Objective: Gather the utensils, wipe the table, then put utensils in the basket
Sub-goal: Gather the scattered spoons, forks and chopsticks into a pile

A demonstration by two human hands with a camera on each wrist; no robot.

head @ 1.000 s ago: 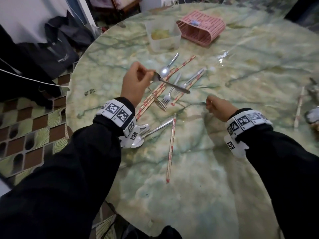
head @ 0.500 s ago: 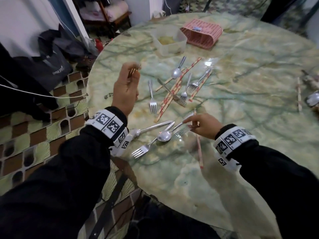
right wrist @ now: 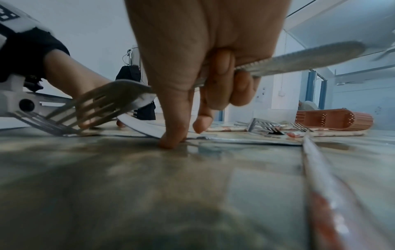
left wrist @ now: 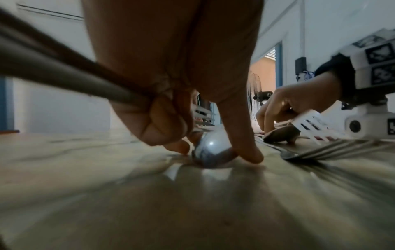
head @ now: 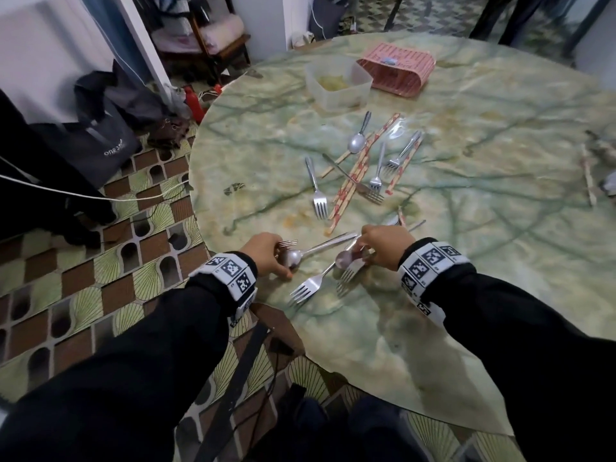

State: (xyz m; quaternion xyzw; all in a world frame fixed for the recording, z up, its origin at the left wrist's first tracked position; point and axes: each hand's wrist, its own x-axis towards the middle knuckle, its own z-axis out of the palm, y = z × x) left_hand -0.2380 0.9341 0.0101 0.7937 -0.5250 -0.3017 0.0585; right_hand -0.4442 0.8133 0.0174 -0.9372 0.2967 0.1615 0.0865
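Meanwhile left hand [head: 265, 253] pinches a spoon [head: 290, 257]; right hand [head: 383, 243] grips a fork [right wrist: 111, 99].

Home dining room: marble table [head: 500, 228], cutlery [head: 318, 191]

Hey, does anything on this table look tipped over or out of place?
Yes. The pink basket at the far side lies tipped on its side, so nothing can be dropped into it yet. Beside it, the clear tub holds yellowish leftovers. Forks and chopsticks lie crisscrossed mid-table.
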